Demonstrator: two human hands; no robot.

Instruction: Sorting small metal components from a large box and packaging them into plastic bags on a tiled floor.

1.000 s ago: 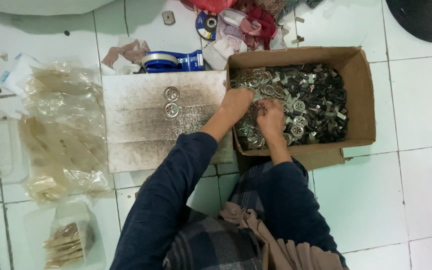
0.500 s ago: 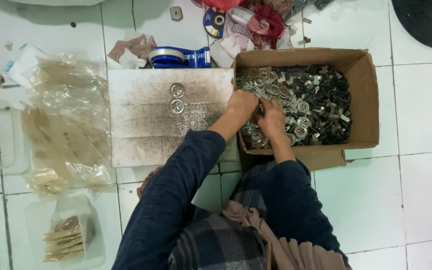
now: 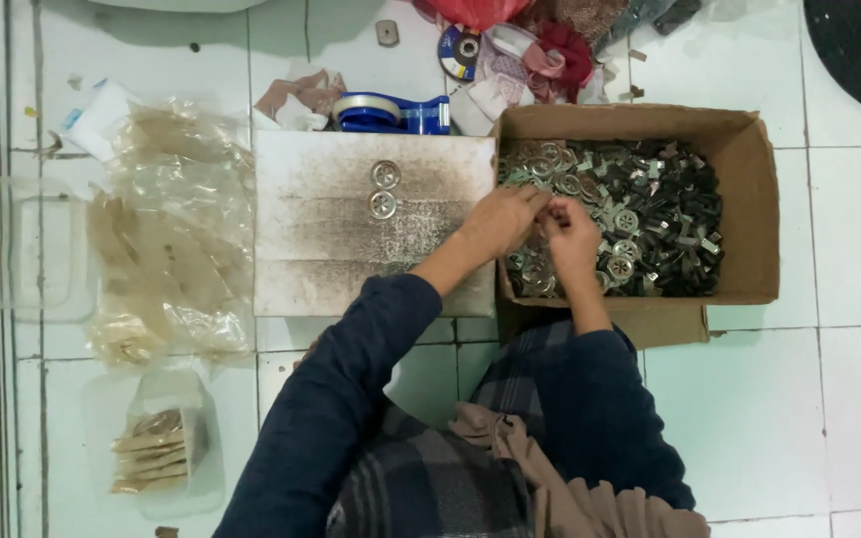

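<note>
Your left hand [image 3: 498,221] sits at the near-left corner of the cardboard box [image 3: 749,199], fingers curled over the heap of small metal parts [image 3: 640,214]; whether it pinches one, I cannot tell. Your right hand [image 3: 572,237], at three o'clock from it and almost touching, looks half closed on the pile too, grip hidden. At nine o'clock, two round washers [image 3: 384,189] lie on the white board [image 3: 351,249]. Careful: the parts are tangled, so lifting one could drag neighbours over the low front wall onto the tiles.
</note>
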